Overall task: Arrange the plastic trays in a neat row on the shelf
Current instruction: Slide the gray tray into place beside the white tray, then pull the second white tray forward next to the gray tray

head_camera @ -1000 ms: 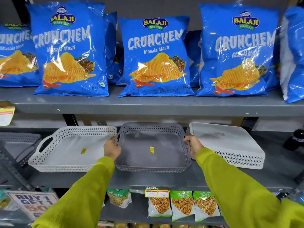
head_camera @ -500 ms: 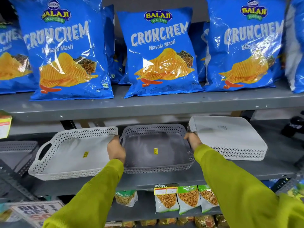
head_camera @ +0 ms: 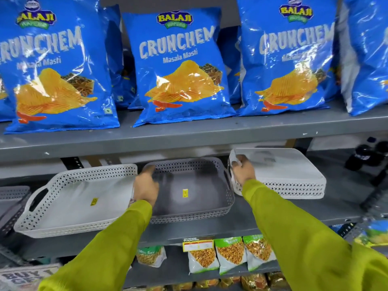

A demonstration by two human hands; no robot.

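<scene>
Since half a second ago both hands have left the grey perforated plastic tray (head_camera: 189,190), which sits mid-shelf (head_camera: 294,215). The right hand (head_camera: 242,173) has moved to the stacked white perforated trays (head_camera: 289,173), fingers curled over their left end. The left hand (head_camera: 146,185) hovers blurred over the grey tray's left rim, fingers loosely open.

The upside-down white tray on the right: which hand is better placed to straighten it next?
The right hand, probably. It is already at the near-left corner of the upside-down white tray, with its fingers on the rim. The left hand sits at the grey tray, farther away.
</scene>
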